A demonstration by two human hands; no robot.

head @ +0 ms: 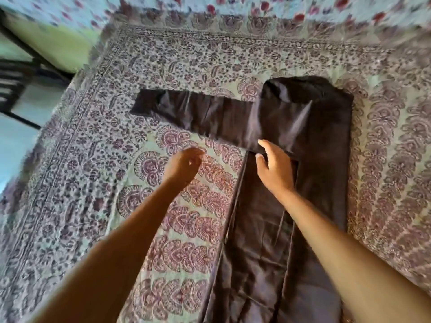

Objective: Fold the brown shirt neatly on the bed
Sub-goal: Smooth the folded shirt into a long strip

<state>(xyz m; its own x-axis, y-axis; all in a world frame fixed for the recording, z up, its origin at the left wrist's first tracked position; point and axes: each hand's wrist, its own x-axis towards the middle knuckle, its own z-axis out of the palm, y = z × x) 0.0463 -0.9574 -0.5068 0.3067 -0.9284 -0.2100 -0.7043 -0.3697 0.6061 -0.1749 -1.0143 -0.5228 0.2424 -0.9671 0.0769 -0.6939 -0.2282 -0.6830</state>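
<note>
Brown fabric with a slight sheen, the brown shirt [321,141], lay flat on the bed, right of centre in the head view. Its body was folded into a long narrow strip running from the near edge of the view away from me, with the collar end farthest off. One sleeve [191,110] stretched flat to the left from the upper part, roughly at a right angle to the body. Lengthwise creases and a folded edge showed along the lower body.

My right hand [275,169] rested palm down on the shirt's body, just below where the sleeve joined it. The fingers were extended and lay against the sleeve's lower edge, the hand wide and flat and gripping no cloth that I could make out.

My left hand [184,166] hung over the patterned bedspread [116,159], left of the shirt's body and just below the sleeve, apart from both. Its fingers were loosely curled and held nothing, though the outline was blurred.

The bedspread — pale green ground, purple floral print, banded border — covered the bed under the shirt. A second floral cloth [233,5] lay beyond it at the far edge. Dark furniture [14,89], blurred, stood off the bed's left side.
</note>
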